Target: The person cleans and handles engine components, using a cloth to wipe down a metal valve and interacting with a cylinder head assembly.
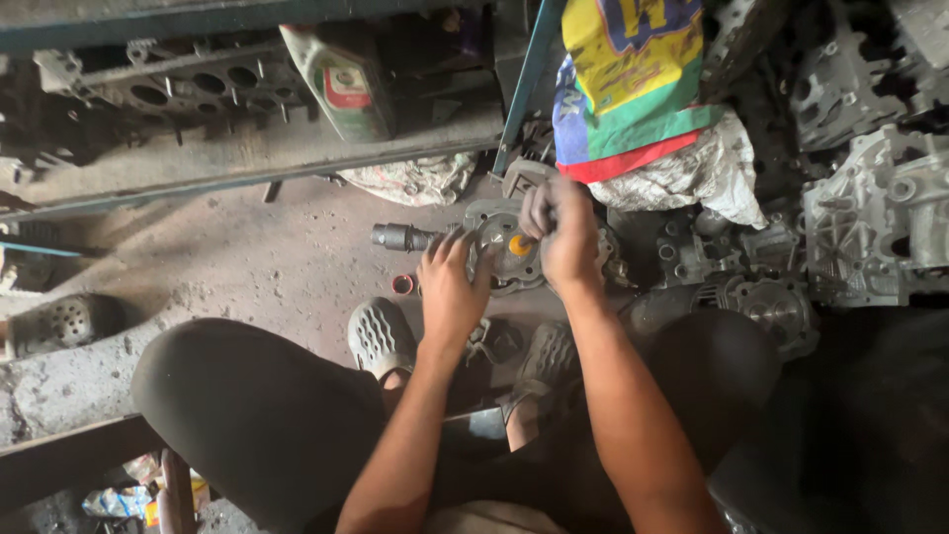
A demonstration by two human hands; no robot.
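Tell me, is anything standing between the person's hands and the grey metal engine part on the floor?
Nothing visible does. The left hand rests directly on the near edge of the grey engine part, and the right hand is closed on top of it, beside its orange piece.

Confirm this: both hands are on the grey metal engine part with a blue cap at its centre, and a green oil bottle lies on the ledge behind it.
One detail is wrong. In the head view the cap at the centre of the grey metal engine part is orange, not blue. The rest holds: the left hand and right hand are on it, and the green oil bottle lies on the ledge behind.
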